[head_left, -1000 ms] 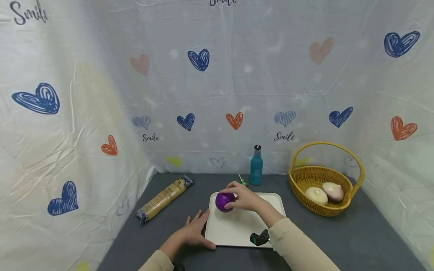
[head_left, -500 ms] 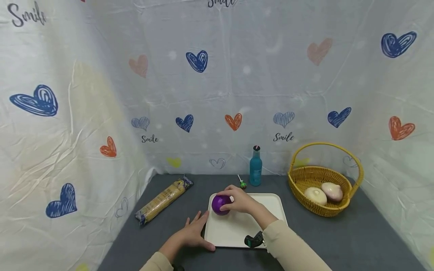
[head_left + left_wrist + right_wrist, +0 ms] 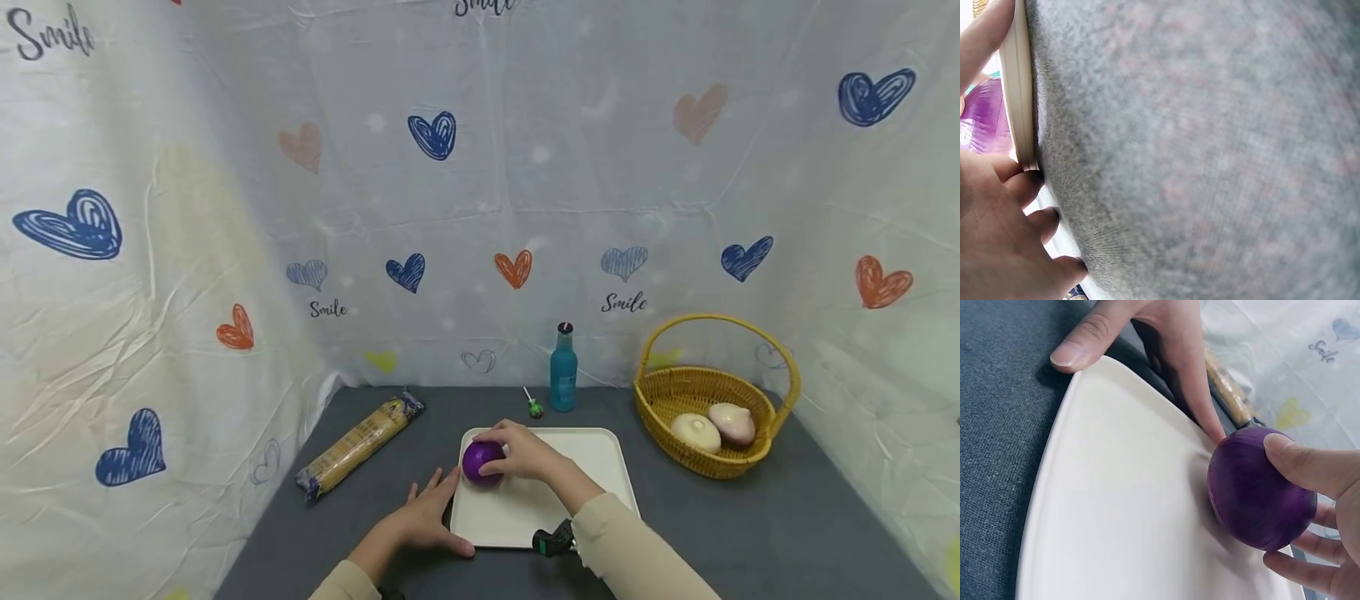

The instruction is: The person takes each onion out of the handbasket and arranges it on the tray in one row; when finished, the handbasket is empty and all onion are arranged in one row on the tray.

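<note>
Left hand [image 3: 423, 517] splayed against a white tray [image 3: 517, 512], right hand [image 3: 525, 454] pinching a purple onion [image 3: 476, 462].
The left hand's fingers lie spread along the tray's left edge, thumb at the near left corner, holding nothing; the right arm in its beige sleeve [image 3: 633, 546] reaches in from the near right, its grip closed round the onion between thumb and fingers, over the tray's far left part; whether onion and tray touch cannot be told; beyond on the tabletop [image 3: 720, 533] are a lollipop [image 3: 536, 410] and a blue bottle [image 3: 563, 379].
</note>
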`<state>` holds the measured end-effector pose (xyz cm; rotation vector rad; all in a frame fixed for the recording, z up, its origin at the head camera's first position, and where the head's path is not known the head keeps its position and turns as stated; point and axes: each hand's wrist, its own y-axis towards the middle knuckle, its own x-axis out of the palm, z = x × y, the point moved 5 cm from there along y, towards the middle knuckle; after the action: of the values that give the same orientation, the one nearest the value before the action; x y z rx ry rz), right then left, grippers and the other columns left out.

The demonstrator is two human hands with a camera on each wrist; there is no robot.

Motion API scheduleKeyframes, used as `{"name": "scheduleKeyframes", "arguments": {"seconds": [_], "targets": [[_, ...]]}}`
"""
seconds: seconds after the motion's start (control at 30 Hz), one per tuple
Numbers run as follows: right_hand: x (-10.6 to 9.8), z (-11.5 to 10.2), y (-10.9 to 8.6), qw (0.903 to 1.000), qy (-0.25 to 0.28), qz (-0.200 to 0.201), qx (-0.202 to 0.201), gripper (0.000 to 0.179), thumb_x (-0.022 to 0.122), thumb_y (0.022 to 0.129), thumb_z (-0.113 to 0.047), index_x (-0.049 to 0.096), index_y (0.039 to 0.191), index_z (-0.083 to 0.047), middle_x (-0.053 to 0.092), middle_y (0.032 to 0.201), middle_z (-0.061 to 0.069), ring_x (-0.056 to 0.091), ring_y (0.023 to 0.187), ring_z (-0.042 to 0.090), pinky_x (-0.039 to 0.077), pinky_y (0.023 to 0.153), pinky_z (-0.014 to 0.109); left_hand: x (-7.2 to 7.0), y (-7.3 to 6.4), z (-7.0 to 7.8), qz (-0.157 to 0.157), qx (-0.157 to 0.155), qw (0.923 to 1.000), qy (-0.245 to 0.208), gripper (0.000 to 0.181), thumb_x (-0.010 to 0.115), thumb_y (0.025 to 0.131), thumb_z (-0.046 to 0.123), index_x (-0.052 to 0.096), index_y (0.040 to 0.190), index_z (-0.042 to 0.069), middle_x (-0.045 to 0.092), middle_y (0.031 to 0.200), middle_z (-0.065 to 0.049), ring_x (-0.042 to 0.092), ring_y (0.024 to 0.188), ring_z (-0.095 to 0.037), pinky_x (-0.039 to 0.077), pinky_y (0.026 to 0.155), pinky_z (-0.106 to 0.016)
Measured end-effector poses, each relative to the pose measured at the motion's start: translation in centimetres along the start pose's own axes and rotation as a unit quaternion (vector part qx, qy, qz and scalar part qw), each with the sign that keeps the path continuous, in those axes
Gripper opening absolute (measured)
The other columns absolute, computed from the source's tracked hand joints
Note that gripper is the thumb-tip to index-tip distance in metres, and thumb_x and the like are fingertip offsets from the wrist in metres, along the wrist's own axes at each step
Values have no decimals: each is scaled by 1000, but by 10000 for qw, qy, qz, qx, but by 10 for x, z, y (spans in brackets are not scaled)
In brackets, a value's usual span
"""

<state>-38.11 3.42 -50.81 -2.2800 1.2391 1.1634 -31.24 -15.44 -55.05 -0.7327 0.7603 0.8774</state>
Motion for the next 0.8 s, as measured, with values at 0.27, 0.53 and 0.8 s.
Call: {"name": "scheduleKeyframes", "arguments": {"seconds": [0.27,0.53,0.8], "targets": [[2,1,0,9998,-46,-178,-29,55,78,88,-40,65,137,-18,60,137,12,59,125,31,51,103,51,-1,-1,0,-39,67,9998,-188,136,85,65,68,14,161,3,20,167,-20,6,154,-47,0,112,-79],[3,-1,2,9994,-196,-262,-94,58,78,88,-40,62,139,-17,62,141,5,56,133,28,48,107,48,-1,0,-3,47,86,9998,-163,132,86,66,63,16,161,2,22,167,-18,9,154,-46,1,113,-78],[2,-4,-2,9994,-177,-278,-113,60,78,88,-40,61,140,-16,61,143,5,55,135,29,46,109,50,1,-1,-2,81,121,9998,-105,129,87,68,60,18,161,3,24,166,-16,11,154,-47,3,111,-80]]}}
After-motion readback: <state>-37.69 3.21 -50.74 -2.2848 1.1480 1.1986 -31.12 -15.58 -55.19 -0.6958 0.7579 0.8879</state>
